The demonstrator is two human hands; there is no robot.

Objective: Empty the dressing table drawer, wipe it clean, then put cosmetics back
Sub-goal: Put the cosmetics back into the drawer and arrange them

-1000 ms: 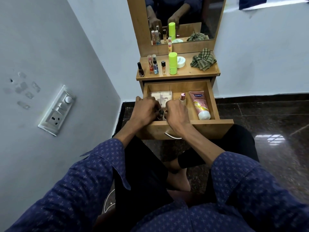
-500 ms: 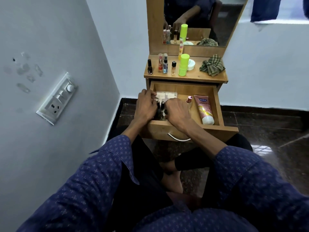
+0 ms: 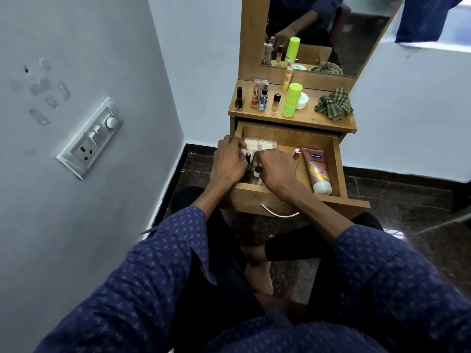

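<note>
The drawer (image 3: 328,149) of the dressing table (image 3: 313,121) is pulled fully out, a pale wood box with a curved metal handle (image 3: 279,213) on its front. Both hands are down inside its left half. The left hand (image 3: 228,164) and the right hand (image 3: 274,171) have their fingers curled around a cluster of small dark-capped bottles (image 3: 253,170) near the drawer's front-left corner, knuckles up and almost touching; which bottle each hand holds cannot be told. A flat pale palette (image 3: 262,145) lies toward the drawer's back-left corner, partly under the left hand. A pink tube (image 3: 317,169) with a white cap lies along the drawer's right side, cap toward the front edge, and a small pink-capped item (image 3: 296,153) sits just to its left. On the table top, a dark nail polish bottle (image 3: 238,98) stands at the left edge, a lime-green bottle (image 3: 291,99) and a white jar (image 3: 302,101) near the middle, and a crumpled checked cloth (image 3: 334,104) toward the right edge.
</note>
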